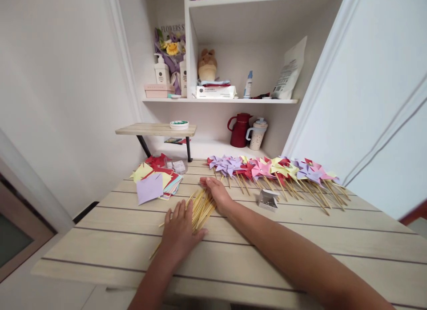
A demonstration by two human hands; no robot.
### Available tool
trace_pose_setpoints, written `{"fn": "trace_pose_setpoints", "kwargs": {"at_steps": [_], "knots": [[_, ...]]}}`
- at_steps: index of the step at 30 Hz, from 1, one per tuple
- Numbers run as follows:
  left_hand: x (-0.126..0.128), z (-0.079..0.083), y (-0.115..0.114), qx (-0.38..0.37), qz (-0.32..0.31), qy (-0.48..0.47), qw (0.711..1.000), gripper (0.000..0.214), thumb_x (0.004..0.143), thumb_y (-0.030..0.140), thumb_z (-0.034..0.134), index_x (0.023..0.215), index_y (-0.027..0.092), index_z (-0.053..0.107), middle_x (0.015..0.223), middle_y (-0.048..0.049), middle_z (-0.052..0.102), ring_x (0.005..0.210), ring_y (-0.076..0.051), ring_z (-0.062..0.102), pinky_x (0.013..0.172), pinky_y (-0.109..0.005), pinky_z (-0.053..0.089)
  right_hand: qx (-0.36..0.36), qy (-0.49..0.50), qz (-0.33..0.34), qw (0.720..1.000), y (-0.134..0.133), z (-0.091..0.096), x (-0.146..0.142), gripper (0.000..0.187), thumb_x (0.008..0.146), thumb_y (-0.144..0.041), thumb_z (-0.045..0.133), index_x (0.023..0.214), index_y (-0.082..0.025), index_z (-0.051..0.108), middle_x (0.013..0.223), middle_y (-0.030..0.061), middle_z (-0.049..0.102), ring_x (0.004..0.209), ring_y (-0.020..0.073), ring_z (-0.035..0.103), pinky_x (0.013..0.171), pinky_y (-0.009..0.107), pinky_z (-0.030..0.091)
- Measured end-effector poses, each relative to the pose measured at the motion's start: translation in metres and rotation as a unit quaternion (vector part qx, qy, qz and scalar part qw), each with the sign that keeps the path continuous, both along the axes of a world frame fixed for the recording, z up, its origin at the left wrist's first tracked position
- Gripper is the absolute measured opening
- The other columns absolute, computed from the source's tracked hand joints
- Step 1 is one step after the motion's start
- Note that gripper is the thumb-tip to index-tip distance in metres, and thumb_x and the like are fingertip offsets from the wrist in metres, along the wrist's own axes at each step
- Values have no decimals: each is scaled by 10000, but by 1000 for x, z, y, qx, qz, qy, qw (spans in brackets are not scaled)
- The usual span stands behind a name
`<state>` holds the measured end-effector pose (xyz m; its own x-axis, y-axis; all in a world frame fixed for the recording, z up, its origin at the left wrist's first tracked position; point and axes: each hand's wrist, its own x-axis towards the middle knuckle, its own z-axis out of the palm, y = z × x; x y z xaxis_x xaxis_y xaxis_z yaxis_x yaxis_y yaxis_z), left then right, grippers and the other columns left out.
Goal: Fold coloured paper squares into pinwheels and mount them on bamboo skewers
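Observation:
A loose bundle of thin wooden sticks (201, 208) lies on the pale wooden table (300, 239). My left hand (179, 232) rests flat beside the near end of the bundle, fingers stretched out, thumb touching the sticks. My right hand (216, 191) lies over the far end, fingers extended and pressed on the tabletop against the sticks. To the left sits a stack of coloured paper squares (155, 181). A row of finished paper pinwheels (273, 170) on sticks runs along the back right.
A small metal box (268, 199) lies near the pinwheels and a small clear box (179, 166) by the paper. Behind stand a low wooden riser (155, 130), a red jug (239, 130), a white mug (256, 134) and shelves with bottles.

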<state>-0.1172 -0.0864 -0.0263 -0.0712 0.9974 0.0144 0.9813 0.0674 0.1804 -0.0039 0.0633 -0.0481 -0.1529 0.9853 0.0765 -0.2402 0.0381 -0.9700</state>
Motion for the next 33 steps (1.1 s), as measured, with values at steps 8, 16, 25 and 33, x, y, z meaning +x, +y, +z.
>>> {"fn": "trace_pose_setpoints", "kwargs": {"at_steps": [8,16,25,33], "knots": [[-1,-4,0,24,4,-9,1000,819,823,408,540,1545,128,272,1580,-199,329,1482,-306,266,1190,-529,145,33,-24,-16,999,22,3,16,343,885,-488,535,972,-194,689,1032,98,725,942,227,680,978,431,487],[1,-4,1,27,4,4,1000,838,800,410,561,1545,146,282,1580,-197,330,1475,-325,278,1181,-548,155,86,-52,57,993,-1,-6,-9,444,825,-607,598,937,-199,730,1078,96,732,1088,258,632,1055,433,407],[-2,-8,0,36,-4,29,999,644,902,358,428,1495,109,390,1577,-189,339,1473,-299,290,1184,-529,187,128,-146,240,951,-4,30,29,593,817,-597,651,1301,-257,614,1383,115,590,1261,277,553,1082,478,401],[-1,-7,0,64,-4,-35,997,739,882,314,470,1554,120,231,1550,-198,392,1455,-314,316,1172,-535,187,449,-519,308,659,-8,42,32,854,729,-472,795,1476,-269,435,1598,156,316,1472,371,258,1170,619,114]]}}
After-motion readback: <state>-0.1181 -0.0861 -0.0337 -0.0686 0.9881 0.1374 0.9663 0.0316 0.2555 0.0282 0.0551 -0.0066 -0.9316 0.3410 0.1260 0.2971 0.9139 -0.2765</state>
